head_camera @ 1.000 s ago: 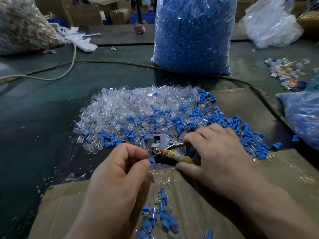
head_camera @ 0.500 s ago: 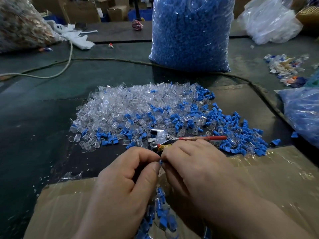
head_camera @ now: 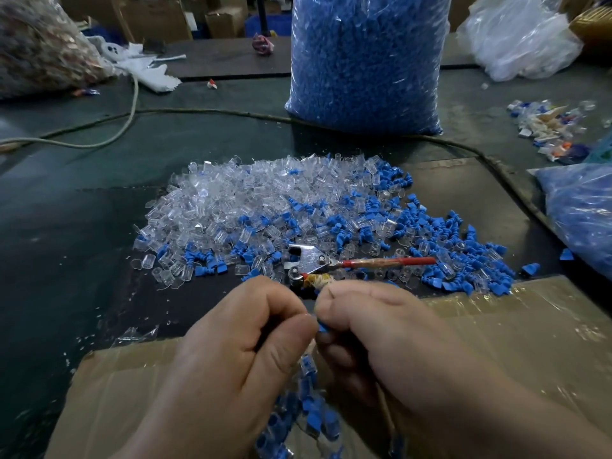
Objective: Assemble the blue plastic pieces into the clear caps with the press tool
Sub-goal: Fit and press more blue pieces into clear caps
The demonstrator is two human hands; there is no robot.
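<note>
Fingers (head_camera: 288, 336) of left hand (head_camera: 231, 359) and right hand (head_camera: 390, 342) curled, tips pinched together on one blue piece (head_camera: 323, 327). Bag of blue pieces (head_camera: 364, 61) stands well beyond the press tool (head_camera: 311, 260); pile of clear caps (head_camera: 248, 200) surrounds the tool; the pinched piece lies just nearer than it.

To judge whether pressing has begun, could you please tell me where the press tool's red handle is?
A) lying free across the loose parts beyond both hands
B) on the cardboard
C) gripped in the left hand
A: the red handle of the press tool lies ungripped across the loose parts, beyond the left hand and right hand, which pinch a blue piece.
</note>
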